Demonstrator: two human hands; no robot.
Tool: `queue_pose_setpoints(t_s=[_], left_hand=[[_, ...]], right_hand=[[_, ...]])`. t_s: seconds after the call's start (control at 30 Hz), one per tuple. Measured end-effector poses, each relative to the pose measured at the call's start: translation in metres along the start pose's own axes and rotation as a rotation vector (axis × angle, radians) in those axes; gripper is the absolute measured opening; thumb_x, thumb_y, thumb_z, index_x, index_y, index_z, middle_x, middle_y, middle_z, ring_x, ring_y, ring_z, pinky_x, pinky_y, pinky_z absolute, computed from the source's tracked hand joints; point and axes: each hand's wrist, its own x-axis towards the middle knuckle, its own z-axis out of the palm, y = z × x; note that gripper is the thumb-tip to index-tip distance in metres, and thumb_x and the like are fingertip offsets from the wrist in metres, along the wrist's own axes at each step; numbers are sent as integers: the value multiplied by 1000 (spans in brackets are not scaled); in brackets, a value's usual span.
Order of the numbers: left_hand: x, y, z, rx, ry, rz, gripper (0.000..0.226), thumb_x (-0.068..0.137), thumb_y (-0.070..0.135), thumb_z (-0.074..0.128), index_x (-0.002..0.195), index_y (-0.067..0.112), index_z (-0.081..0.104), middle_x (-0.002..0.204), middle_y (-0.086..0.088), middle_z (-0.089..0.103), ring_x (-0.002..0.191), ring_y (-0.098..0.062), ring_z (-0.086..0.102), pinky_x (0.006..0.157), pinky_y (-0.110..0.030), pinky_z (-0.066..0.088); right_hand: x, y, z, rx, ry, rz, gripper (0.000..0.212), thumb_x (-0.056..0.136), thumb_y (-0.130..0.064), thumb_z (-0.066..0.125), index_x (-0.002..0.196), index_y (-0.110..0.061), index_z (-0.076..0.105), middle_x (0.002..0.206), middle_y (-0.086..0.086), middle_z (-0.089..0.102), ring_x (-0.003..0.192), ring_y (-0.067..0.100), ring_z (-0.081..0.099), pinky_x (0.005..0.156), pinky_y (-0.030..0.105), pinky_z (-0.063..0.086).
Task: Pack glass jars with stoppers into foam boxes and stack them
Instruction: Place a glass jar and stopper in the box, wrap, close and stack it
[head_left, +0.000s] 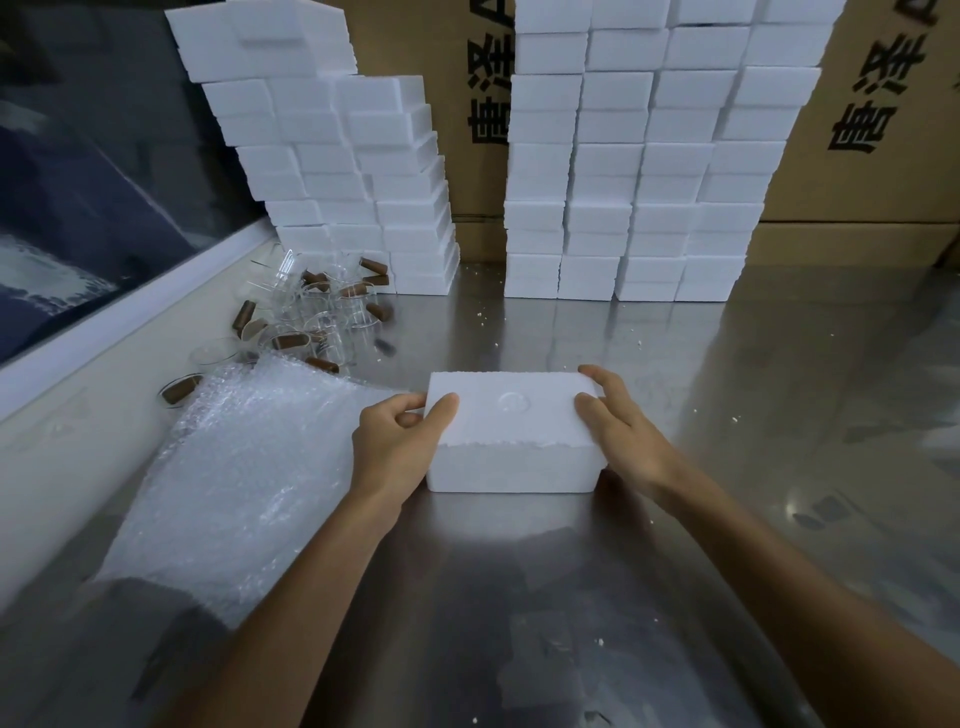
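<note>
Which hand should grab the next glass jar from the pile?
Probably the left hand. The glass jars lie far left on the table, beyond the bubble wrap, on that hand's side. The right hand grips the foam box on its other end, so it would have to cross over.

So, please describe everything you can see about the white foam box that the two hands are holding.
The foam box is a white rectangular block of what looks like expanded polystyrene, closed, with a round embossed mark in the middle of its top. A rough seam runs along its front, where lid meets base. It sits flat on the steel table, its long side toward the person. The left hand grips its left end and the right hand its right end. Bubble wrap lies just to its left.
</note>
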Motion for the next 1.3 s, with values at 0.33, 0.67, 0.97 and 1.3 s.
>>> queue_pose_setpoints(t_s=[0.33,0.67,0.97,1.3], left_hand=[[-5,6,4,92,78,30,22,83,45,74,67,34,64,69,20,67,66,2,63,55,-14,41],[-4,8,-2,138,33,-173,68,75,60,73,87,-7,70,92,-20,73,90,-35,70,82,-49,59],[-1,10,-4,187,-15,-104,68,86,56,64,87,-12,65,90,-23,72,79,-35,67,66,-36,46],[-3,16,26,-88,17,-222,32,79,45,74,95,18,66,99,-1,71,91,-20,67,83,-39,55]], right_hand=[[-1,2,2,-40,14,-22,47,103,-44,32,149,-36,23,134,-4,50,117,17,53,104,39,43],[-9,13,5,-156,135,-303,30,95,-47,56,124,-41,55,148,-20,34,129,-7,36,103,10,32],[-2,25,-24,-352,-156,-350,92,64,-41,87,134,-59,30,142,-39,29,120,-10,44,90,11,44],[-4,26,-3,9,41,-226,90,38,-41,95,114,-56,50,122,-7,54,105,11,60,80,23,57]])
